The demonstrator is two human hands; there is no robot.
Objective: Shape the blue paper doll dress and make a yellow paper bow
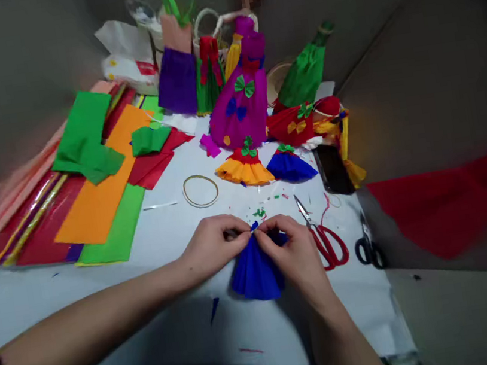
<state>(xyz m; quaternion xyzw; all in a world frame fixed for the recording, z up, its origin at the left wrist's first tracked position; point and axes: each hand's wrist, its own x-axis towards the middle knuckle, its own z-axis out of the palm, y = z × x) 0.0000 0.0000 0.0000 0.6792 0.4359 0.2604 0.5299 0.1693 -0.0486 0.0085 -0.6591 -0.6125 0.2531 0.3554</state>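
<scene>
A pleated blue paper skirt [256,274] hangs fanned out below my two hands, its gathered top pinched between them. My left hand [216,244] grips the gathered neck from the left with thumb and forefinger. From the right, my right hand [291,245] pinches the same spot, its fingers covering part of the skirt's side. A small blue tuft sticks up between the fingertips. Whether a thread or tie runs round the neck is too small to make out. Red-handled scissors [329,246] lie just right of my right hand, blades pointing away.
Black scissors [369,249] and a phone [335,169] lie near the right edge. Small orange [245,170] and blue [291,165] paper dresses lie ahead, before a doll [245,110] in purple. Coloured paper sheets [102,208] cover the left; a bangle-like ring [200,191] lies mid-table.
</scene>
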